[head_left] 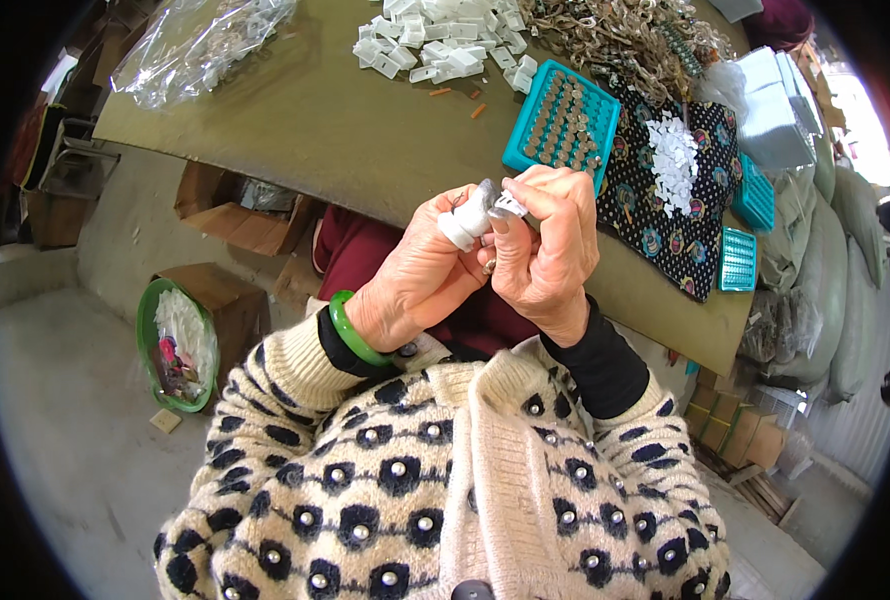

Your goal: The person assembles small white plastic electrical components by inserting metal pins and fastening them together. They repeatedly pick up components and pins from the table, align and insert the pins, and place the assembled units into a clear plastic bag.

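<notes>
Both hands are up in front of the chest, just over the near table (295,120) edge. Left hand (415,280) is clamped on a small white plastic part (465,222), thumb and fingers wrapped round it. Right hand (550,250) is pinched shut on a small metal piece (508,205), which touches the top of the white part. Green bangle (350,335) on the left wrist. Just beyond the hands: teal tray (563,118) of small round metal pieces. Further back: pile of white plastic parts (440,40), heap of metal pieces (615,40). Patterned black cloth (665,210) to the right of the tray, with white bits on it.
</notes>
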The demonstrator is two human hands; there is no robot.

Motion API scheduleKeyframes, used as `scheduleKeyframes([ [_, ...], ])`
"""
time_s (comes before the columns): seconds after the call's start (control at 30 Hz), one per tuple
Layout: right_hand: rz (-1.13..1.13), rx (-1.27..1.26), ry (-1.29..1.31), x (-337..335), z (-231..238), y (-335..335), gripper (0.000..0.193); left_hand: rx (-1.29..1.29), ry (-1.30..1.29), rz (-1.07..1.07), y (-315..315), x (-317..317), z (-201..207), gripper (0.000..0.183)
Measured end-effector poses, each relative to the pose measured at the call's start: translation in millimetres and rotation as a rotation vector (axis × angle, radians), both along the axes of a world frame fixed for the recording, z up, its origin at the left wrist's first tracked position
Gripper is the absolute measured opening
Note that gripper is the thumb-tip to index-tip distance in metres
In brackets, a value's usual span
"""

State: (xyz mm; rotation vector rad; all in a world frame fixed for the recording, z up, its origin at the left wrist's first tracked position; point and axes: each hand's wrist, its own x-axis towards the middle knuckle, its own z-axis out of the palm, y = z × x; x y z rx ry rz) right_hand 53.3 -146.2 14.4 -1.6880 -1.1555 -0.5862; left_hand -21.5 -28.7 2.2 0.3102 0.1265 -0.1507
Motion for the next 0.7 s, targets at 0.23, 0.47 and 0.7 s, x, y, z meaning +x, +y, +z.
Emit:
scheduleKeyframes([
  [0.23,-0.004,-0.018,0.114,-8,4,4,0.020,-0.044,0.045,0.074,5,-3,3,0.012],
  [0.47,0.012,-0.215,0.123,-22,8,-14,0.047,0.189,0.010,0.046,31,-9,2,0.021],
  [0.7,-0.471,-0.313,0.160,10,16,-105,0.017,0.243,-0.209,0.210,47,5,-3,0.032],
])
